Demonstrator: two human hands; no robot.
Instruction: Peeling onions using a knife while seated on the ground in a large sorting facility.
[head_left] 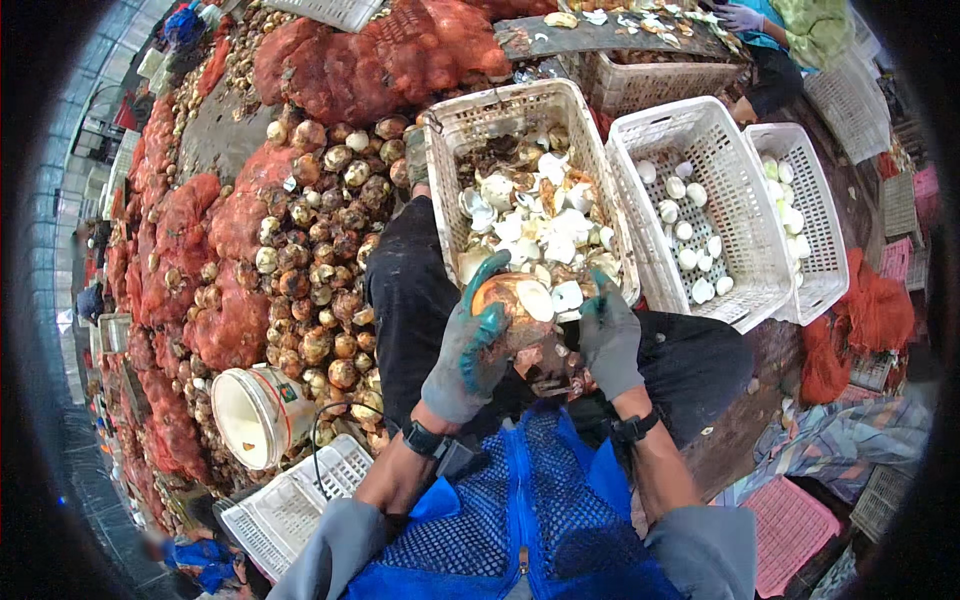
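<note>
My left hand [466, 352], in a grey glove with green fingertips, is closed around a large onion [512, 298]. The onion has brown-orange skin and a pale cut face toward the right. Beside it, my right hand [611, 335], gloved alike, has its fingers curled; anything held in them is hidden. A white slice [567, 297] shows between the hands. Both hands are over the near end of a white plastic crate [437, 180], which holds white onion layers and brown skins.
Right of it, a white crate [735, 310] holds several peeled onions; another crate [832, 235] stands beyond. Unpeeled onions [320, 260] are heaped at left among red mesh sacks [385, 50]. A white bucket [243, 420] lies tipped near an upturned crate [290, 510]. A person's gloved hand [738, 17] appears at far right.
</note>
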